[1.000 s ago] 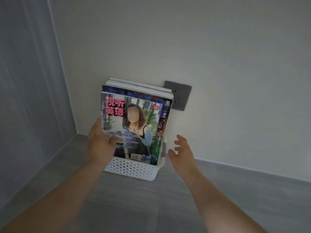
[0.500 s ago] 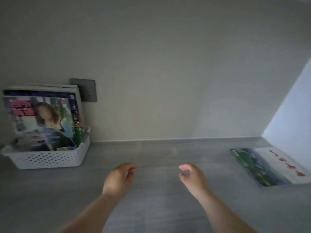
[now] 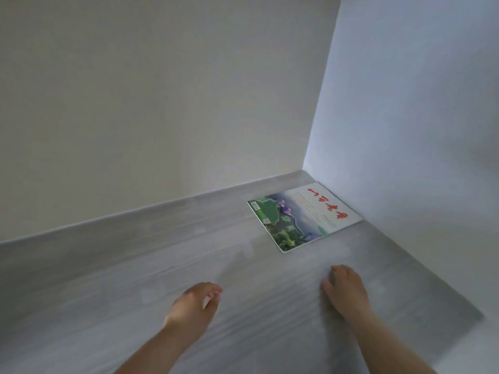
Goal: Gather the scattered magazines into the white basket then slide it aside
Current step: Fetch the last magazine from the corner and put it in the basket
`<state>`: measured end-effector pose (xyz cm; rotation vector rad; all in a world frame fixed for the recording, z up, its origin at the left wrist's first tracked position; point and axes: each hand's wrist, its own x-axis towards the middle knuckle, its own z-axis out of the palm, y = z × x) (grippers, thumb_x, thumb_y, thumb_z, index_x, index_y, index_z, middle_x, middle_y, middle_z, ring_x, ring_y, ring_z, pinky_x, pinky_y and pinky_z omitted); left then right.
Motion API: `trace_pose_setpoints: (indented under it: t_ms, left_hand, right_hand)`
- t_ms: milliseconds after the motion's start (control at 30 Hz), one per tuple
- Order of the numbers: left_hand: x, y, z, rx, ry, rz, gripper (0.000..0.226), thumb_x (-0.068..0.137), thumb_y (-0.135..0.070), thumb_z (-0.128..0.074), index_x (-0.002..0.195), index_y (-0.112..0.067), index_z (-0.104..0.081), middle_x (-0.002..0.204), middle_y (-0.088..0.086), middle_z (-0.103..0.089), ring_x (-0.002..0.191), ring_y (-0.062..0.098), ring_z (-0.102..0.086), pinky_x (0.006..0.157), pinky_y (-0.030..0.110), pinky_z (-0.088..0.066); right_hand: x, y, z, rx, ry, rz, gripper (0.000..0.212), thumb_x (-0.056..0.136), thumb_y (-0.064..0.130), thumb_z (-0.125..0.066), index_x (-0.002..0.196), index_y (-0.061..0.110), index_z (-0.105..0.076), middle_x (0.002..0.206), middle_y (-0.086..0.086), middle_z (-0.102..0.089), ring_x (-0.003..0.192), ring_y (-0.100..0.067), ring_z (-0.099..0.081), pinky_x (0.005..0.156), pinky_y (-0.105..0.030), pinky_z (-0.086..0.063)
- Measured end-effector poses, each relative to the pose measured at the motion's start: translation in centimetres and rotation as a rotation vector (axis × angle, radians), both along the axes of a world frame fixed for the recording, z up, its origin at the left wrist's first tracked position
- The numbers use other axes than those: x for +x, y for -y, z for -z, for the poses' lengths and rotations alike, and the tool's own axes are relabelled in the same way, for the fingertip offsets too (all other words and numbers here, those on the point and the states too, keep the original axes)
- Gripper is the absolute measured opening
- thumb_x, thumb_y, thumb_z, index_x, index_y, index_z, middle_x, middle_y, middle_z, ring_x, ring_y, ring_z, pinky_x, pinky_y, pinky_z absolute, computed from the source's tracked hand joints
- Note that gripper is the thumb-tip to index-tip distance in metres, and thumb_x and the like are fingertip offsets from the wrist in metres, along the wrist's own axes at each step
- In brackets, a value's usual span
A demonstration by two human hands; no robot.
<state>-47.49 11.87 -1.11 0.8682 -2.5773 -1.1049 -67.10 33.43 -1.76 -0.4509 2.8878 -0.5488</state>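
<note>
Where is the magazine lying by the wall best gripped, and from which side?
The magazine lies flat with one edge close along the wall. So take its free near edge, coming from the front with the right hand, the closer one. The fingers would probably need to slip underneath.

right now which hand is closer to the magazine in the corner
The right hand: it is just short of the magazine, while the left hand is farther off to the left.
</note>
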Motion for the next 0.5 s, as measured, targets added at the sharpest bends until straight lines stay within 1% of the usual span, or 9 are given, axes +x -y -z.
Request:
trace_pose_setpoints:
  t_ms: [100, 133, 200, 267, 367, 433, 500]
  left_hand:
    - [-2.2, 0.3, 0.3, -0.062, 0.039, 0.038, 0.016, 0.085, -0.014, -0.055, 0.094, -0.020, -0.066, 0.100, -0.001, -0.066, 0.087, 0.006, -0.056, 0.077, 0.016, -0.039]
    - [-3.1, 0.5, 0.4, -0.072, 0.046, 0.048, 0.016, 0.085, -0.014, -0.054, 0.093, -0.021, -0.066, 0.102, -0.001, -0.066, 0.091, 0.008, -0.057, 0.080, 0.018, -0.040]
    - [-5.5, 1.1, 0.6, -0.095, 0.049, 0.060, 0.016, 0.086, -0.013, -0.053, 0.094, -0.018, -0.066, 0.107, 0.003, -0.065, 0.102, 0.018, -0.058, 0.087, 0.025, -0.041]
    - [-8.5, 1.8, 0.9, -0.126, 0.050, 0.060, 0.018, 0.086, -0.011, -0.053, 0.097, -0.014, -0.067, 0.112, 0.006, -0.063, 0.108, 0.025, -0.056, 0.088, 0.028, -0.042]
    - [-14.2, 2.5, 1.3, -0.163, 0.052, 0.096, 0.021, 0.085, -0.008, -0.050, 0.099, -0.012, -0.065, 0.117, 0.010, -0.059, 0.112, 0.027, -0.052, 0.089, 0.029, -0.040]
    - [-18.3, 2.9, 1.4, -0.197, 0.075, 0.101, 0.024, 0.086, -0.011, -0.048, 0.105, -0.014, -0.062, 0.125, 0.009, -0.054, 0.119, 0.026, -0.045, 0.094, 0.030, -0.036]
    - [-22.4, 3.7, 1.4, -0.232, 0.091, 0.105, 0.030, 0.087, -0.015, -0.048, 0.116, -0.016, -0.056, 0.135, 0.007, -0.044, 0.126, 0.025, -0.036, 0.101, 0.033, -0.031]
  right_hand:
    - [-1.1, 0.4, 1.3, 0.063, -0.069, -0.024, 0.049, 0.091, 0.036, -0.037, 0.135, 0.015, -0.033, 0.151, -0.009, -0.024, 0.139, -0.023, -0.020, 0.114, -0.032, -0.013]
    - [-1.3, 0.6, 1.7, 0.071, -0.092, -0.026, 0.050, 0.092, 0.038, -0.034, 0.137, 0.017, -0.029, 0.153, -0.008, -0.020, 0.140, -0.022, -0.016, 0.115, -0.034, -0.010]
    - [-1.8, 0.9, 2.5, 0.086, -0.117, -0.035, 0.052, 0.092, 0.041, -0.030, 0.139, 0.019, -0.024, 0.154, -0.007, -0.015, 0.142, -0.021, -0.011, 0.115, -0.036, -0.006]
    - [-2.1, 1.1, 3.1, 0.086, -0.123, -0.037, 0.053, 0.092, 0.042, -0.029, 0.140, 0.020, -0.023, 0.154, -0.006, -0.014, 0.142, -0.021, -0.009, 0.115, -0.038, -0.004]
    - [-2.4, 1.2, 3.8, 0.081, -0.121, -0.038, 0.055, 0.091, 0.042, -0.028, 0.141, 0.020, -0.022, 0.155, -0.006, -0.013, 0.142, -0.021, -0.007, 0.115, -0.038, -0.002]
    - [-2.4, 1.2, 4.1, 0.074, -0.115, -0.034, 0.055, 0.091, 0.043, -0.028, 0.141, 0.020, -0.020, 0.155, -0.006, -0.011, 0.142, -0.020, -0.006, 0.115, -0.037, 0.000]
    - [-2.4, 1.2, 4.4, 0.074, -0.112, -0.030, 0.056, 0.091, 0.044, -0.027, 0.141, 0.021, -0.019, 0.155, -0.004, -0.010, 0.142, -0.019, -0.005, 0.115, -0.037, 0.001]
